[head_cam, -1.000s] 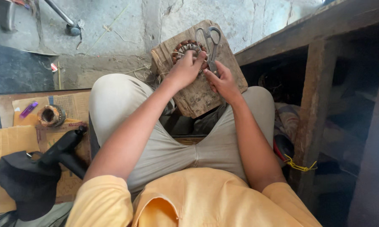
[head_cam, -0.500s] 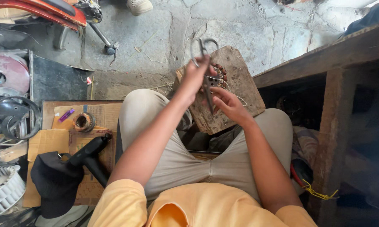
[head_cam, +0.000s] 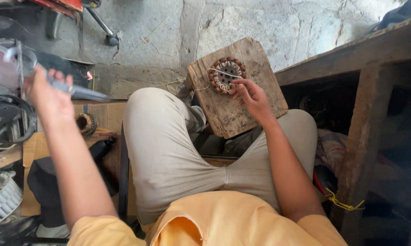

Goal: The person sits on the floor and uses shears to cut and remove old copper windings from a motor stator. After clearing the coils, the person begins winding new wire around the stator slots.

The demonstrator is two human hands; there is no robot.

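A worn wooden board (head_cam: 260, 64) rests across my knees. On it lies a round motor stator (head_cam: 226, 73) with copper-coloured windings and a thin white thread trailing off to the left. My right hand (head_cam: 253, 98) touches the stator's lower right edge with its fingertips. My left hand (head_cam: 48, 98) is stretched far out to the left, away from the board. It grips a pair of metal scissors (head_cam: 84, 93) whose blades point right.
A rough wooden bench (head_cam: 374, 50) stands on the right, with yellow wire (head_cam: 344, 202) at its leg. On the left are a small roll (head_cam: 86, 124) on cardboard, a black cloth (head_cam: 50, 182), a white fan wheel (head_cam: 0, 198) and dark round parts (head_cam: 9, 118).
My left hand lifted the scissors off the board and swung them out to the left. My right hand stayed at the stator.
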